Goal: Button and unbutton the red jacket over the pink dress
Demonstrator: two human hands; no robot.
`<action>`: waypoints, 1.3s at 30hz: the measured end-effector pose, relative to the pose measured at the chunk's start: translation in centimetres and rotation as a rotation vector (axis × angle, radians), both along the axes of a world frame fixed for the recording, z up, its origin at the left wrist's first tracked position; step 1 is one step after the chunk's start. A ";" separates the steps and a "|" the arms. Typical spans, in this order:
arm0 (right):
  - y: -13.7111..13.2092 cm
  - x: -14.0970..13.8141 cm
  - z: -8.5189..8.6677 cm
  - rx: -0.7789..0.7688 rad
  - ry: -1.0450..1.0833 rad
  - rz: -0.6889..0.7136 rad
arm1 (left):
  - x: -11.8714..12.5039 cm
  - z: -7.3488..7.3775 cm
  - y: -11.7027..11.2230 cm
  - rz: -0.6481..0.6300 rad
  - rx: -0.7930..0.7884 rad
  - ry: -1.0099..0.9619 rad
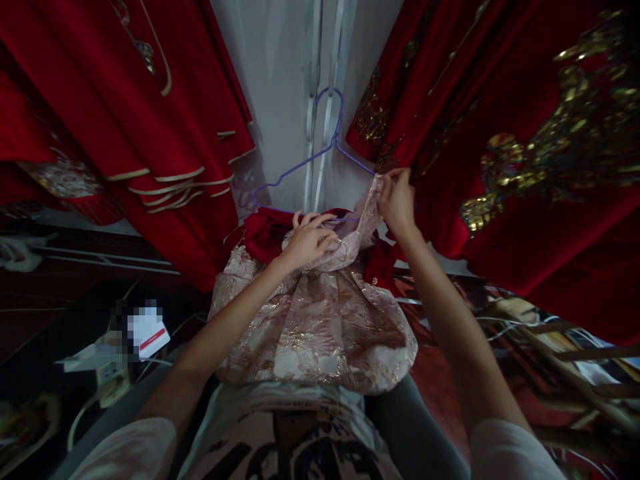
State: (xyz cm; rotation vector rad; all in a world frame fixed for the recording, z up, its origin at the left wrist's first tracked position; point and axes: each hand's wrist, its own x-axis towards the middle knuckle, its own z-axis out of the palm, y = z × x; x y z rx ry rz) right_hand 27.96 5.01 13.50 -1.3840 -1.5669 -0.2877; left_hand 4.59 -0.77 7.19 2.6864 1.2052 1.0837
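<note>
A pale pink dress with a shiny raised pattern lies across my lap. Its strap runs up to the right end of a purple hanger, which is upright with its hook at the top. My right hand is closed in a pinch on the strap by that end. My left hand rests at the neckline, over the hanger's lower bar, with fingers spread on the cloth. Red cloth shows behind the neckline, below the bar. The left end of the hanger stands bare.
Red garments with pale trim hang on the left, and red garments with gold sequins on the right. Metal uprights stand behind the hanger. Lower left are a white box and a power strip; a wooden rack is lower right.
</note>
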 end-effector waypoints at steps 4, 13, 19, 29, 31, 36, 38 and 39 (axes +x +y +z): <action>0.4 -0.5 -0.7 0.012 0.033 0.060 | -1.2 0.6 0.9 -0.052 0.006 -0.108; 1.1 1.0 -0.9 0.056 0.084 0.150 | -12.6 -2.8 7.3 0.565 0.110 -0.959; 1.3 1.1 -0.9 0.058 0.089 0.161 | -14.9 -4.9 8.3 0.535 -0.046 -1.095; 0.9 1.2 -0.7 0.030 0.074 0.183 | -13.7 2.1 9.5 0.300 -0.041 -0.869; 0.8 1.0 -0.8 0.027 0.075 0.187 | -12.6 3.6 9.5 0.256 -0.061 -0.753; 0.4 0.7 -0.7 0.037 0.064 0.177 | -8.4 5.8 9.2 0.215 -0.062 -0.664; 0.3 0.8 -0.5 0.032 0.059 0.180 | -7.4 6.3 9.0 0.161 -0.051 -0.629; 0.3 0.9 -0.5 0.028 0.057 0.185 | -7.3 6.4 8.9 0.131 -0.047 -0.602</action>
